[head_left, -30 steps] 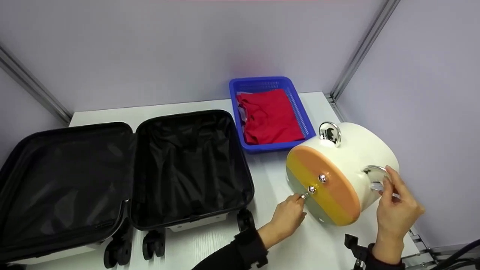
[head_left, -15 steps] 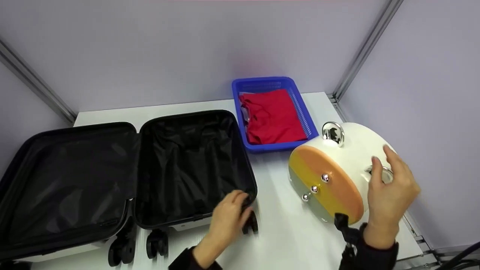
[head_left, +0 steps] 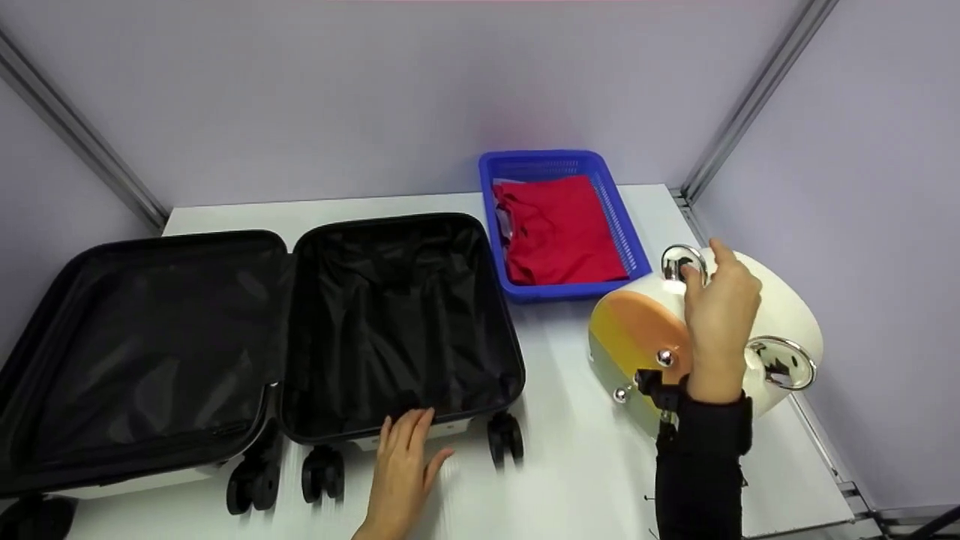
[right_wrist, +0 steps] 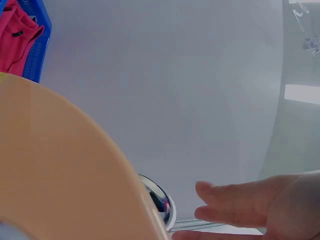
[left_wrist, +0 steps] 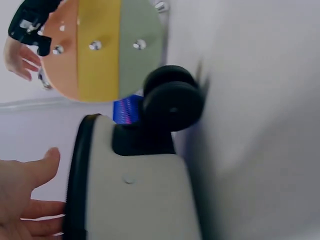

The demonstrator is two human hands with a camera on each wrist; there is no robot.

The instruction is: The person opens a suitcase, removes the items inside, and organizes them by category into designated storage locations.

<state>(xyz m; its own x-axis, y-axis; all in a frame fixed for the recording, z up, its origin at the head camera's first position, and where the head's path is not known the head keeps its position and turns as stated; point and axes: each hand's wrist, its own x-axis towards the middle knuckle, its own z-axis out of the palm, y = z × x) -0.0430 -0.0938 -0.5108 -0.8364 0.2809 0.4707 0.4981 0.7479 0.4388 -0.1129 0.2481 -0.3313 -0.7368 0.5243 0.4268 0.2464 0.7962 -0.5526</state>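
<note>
An open suitcase with black lining lies spread on the white table, its two halves side by side. My left hand is at the front edge of its right half, fingers extended over the rim and thumb out to the side. A white drum-shaped cabinet stands on the right, with an orange, yellow and green striped front and round silver knobs. Above it is my right hand, fingers loosely spread near a chrome ring and holding nothing. In the head view, the right forearm hides part of the striped front.
Behind the cabinet is a blue basket with folded red cloth in it. Black wheels stick out from the suitcase's front side. Grey panels enclose the table at the back and sides.
My left hand has let go of a cabinet knob and moved left to the suitcase's front rim. My right hand has released the right-hand chrome ring and moved left and up toward the other.
</note>
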